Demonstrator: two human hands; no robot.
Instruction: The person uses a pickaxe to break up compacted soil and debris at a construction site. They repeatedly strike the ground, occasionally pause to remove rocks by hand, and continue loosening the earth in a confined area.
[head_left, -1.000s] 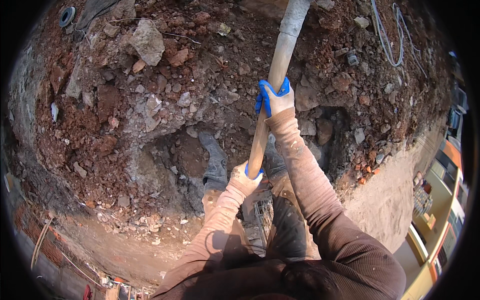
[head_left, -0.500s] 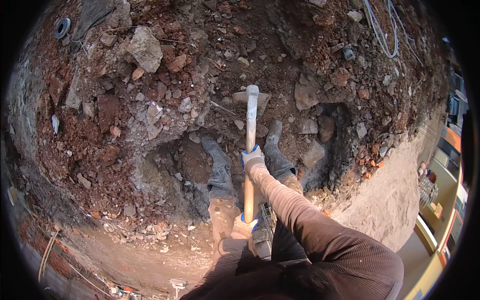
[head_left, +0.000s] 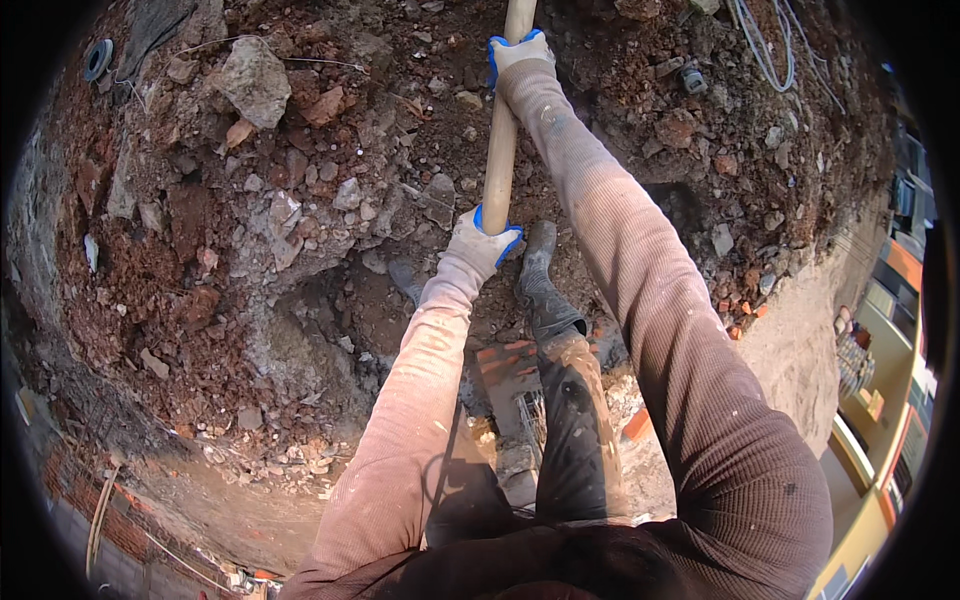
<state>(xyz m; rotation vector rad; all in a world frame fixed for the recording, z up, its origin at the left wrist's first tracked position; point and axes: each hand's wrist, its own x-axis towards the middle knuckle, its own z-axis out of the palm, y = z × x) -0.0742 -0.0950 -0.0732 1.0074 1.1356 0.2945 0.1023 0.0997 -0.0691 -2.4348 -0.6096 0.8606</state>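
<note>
Both my gloved hands grip the pale wooden handle of a hoe (head_left: 503, 150), stretched out ahead of me over the rubble. My right hand (head_left: 524, 52) is closed round its upper part, near the top of the head view. Lower down, my left hand (head_left: 480, 242) wraps the handle's near end. The gloves are whitish with blue palms. Beyond the top edge, the hoe's metal head is out of sight. Below my hands, one grey boot (head_left: 541, 275) stands on the broken earth; the other boot (head_left: 405, 280) is mostly hidden by my left arm.
Reddish soil and broken stones surround me, with a large rock (head_left: 253, 82) at the far left. A pale cable loop (head_left: 768, 50) lies at the far right. Brick pieces (head_left: 637, 424) are near my legs. A yellowish building wall (head_left: 880, 350) rises at the right.
Both hands have swung the hoe up and forward, away from my body; its head has left the view. My left arm is now extended, and the legs show from a shifted angle.
</note>
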